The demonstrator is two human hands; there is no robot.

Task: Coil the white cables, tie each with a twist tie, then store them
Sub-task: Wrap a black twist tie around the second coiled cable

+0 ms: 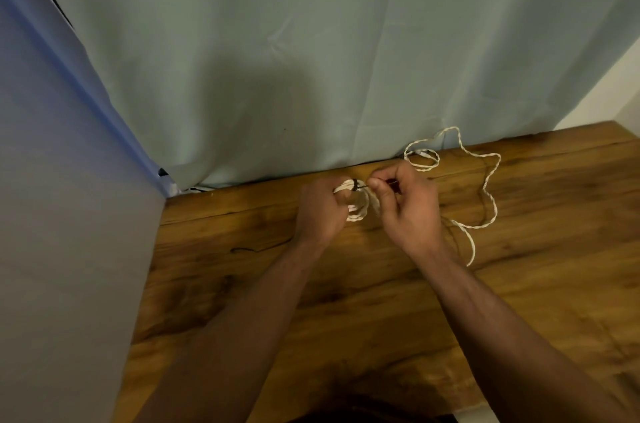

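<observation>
My left hand [320, 211] grips a small coil of white twisted cable [358, 213] just above the wooden table [242, 284]. A dark twist tie [356, 185] wraps the top of that coil. My right hand [405, 208] pinches the tie's free end between thumb and forefinger, close beside the left hand. A second white twisted cable [490, 194] lies loose on the table to the right, looping from the back edge down past my right wrist. Part of the coil is hidden by my fingers.
A pale green curtain [311, 59] hangs along the table's back edge. A grey-blue panel [69, 215] walls off the left side. A thin dark wire [246, 249] lies on the wood at the left of my left forearm.
</observation>
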